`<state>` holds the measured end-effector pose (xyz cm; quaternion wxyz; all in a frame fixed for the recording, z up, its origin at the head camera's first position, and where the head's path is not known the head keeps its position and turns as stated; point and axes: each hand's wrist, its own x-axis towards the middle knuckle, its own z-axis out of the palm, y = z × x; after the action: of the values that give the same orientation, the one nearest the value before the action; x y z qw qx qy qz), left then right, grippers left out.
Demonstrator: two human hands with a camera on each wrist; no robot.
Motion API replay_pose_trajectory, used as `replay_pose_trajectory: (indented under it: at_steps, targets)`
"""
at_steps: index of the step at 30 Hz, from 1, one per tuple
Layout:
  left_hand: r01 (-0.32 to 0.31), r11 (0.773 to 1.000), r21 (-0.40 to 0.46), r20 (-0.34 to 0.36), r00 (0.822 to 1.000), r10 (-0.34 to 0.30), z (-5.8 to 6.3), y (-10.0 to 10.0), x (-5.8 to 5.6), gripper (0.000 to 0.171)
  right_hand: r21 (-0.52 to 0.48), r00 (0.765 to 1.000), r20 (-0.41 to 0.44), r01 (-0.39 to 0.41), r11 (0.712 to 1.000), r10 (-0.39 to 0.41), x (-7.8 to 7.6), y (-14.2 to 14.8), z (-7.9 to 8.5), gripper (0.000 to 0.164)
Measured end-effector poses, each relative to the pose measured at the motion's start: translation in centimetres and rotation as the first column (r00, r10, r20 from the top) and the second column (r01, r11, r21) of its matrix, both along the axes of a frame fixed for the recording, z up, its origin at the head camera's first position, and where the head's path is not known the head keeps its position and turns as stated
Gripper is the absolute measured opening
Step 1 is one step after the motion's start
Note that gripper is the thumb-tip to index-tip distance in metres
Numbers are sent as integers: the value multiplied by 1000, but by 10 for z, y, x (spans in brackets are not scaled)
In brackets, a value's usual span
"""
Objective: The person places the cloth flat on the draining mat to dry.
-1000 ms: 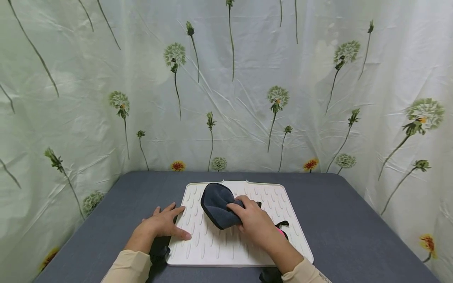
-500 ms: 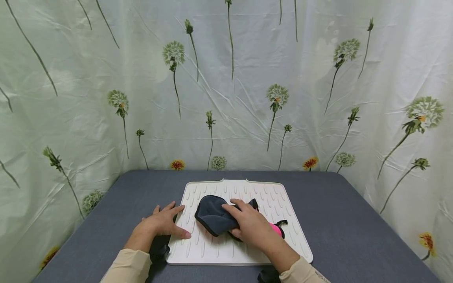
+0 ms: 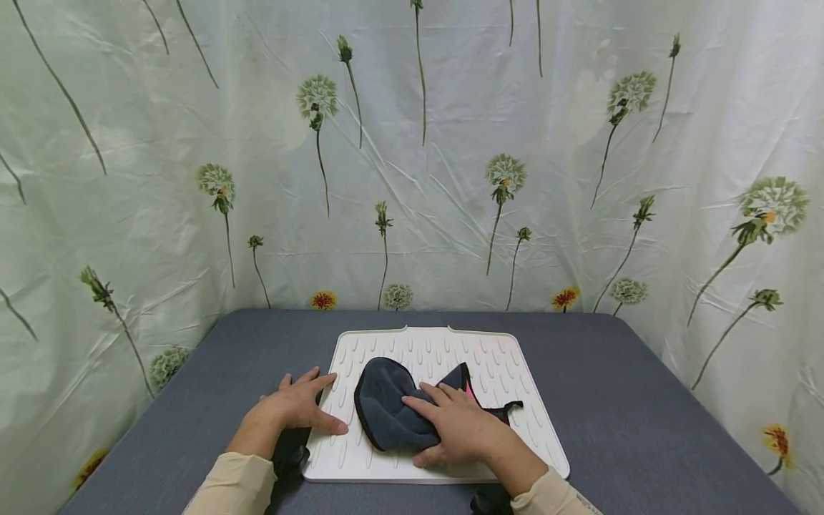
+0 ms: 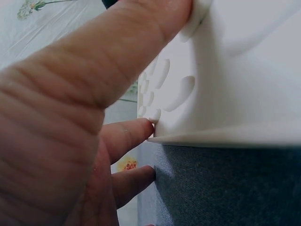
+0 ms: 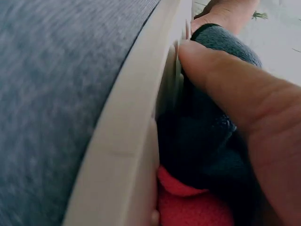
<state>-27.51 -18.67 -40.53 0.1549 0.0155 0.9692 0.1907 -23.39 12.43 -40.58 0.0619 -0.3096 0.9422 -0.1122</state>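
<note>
A dark grey cloth [image 3: 390, 404] with black edging, a pink reverse and a black loop lies bunched on a white ridged board [image 3: 534, 450]. Over its right part rests my right hand [image 3: 460, 429], fingers spread on the fabric and thumb down at the board's surface. The right wrist view shows the thumb [image 5: 214, 63] beside the dark folds, with the pink side [image 5: 195, 207] below. My left hand [image 3: 292, 408] steadies the board's left edge: its thumb lies on top and its other fingers spread along the side. Part of the cloth is hidden under my right hand.
The board lies on a table with a dark grey cover [image 3: 618, 400]. Behind and beside the table hangs a pale curtain [image 3: 438, 186] printed with dandelions. Black wrist gear [image 3: 491, 499] shows below the right wrist.
My right hand has lowered the cloth onto the board and moved slightly toward me. Its fingers have gone from gripping the cloth to spreading over it. The left hand has stayed put.
</note>
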Motion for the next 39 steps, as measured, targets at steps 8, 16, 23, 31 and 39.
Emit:
replay_pose_trajectory:
  at_steps: [8,16,23,31,39]
  targets:
    - [-8,1000,8,2,1000,8,0,1,0,120,21,998,55,-11,1000,10,2,2,-1,90]
    - [9,1000,23,0,1000,-9,0,0,1,119,-98,994,112,2,995,9,-3,4,2,93]
    - [13,1000,9,5,1000,-13,1,-1,1,119,-187,993,120,32,982,-9,-7,12,12,95]
    - [13,1000,25,11,1000,-14,4,0,2,117,-286,988,26,153,946,-152,-18,28,21,72]
    - [98,995,33,-48,994,-96,7,3,1,103,-326,952,-100,245,913,-291,-32,40,13,45]
